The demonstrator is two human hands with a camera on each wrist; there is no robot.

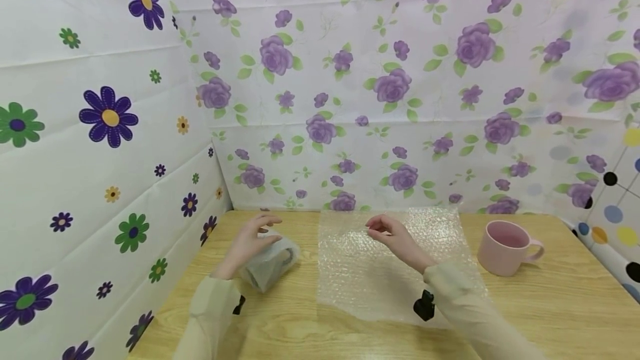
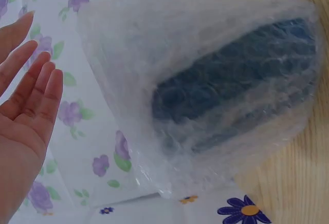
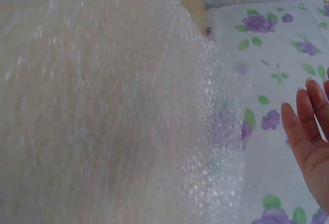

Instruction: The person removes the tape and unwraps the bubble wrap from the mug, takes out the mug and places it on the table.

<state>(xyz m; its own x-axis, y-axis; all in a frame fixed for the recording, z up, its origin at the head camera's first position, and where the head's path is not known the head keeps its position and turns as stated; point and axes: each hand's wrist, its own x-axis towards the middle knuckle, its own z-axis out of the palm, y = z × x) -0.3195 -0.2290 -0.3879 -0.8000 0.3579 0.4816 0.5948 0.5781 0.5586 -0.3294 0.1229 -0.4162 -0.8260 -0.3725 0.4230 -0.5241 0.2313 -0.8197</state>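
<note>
On the left of the table lies a bundle in bubble wrap; through the plastic in the left wrist view a dark blue shape shows, its kind unclear. My left hand hovers over the bundle, fingers loosely bent and apart from it. A flat sheet of bubble wrap is spread over the middle of the table. Above the sheet is my right hand, its fingers relaxed and holding nothing. To the right of the sheet stands a pink mug, upright, handle to the right.
The wooden table is bounded by flowered cloth at the back and on the left. A dotted cloth hangs on the right. The sheet's far edge reaches the back cloth.
</note>
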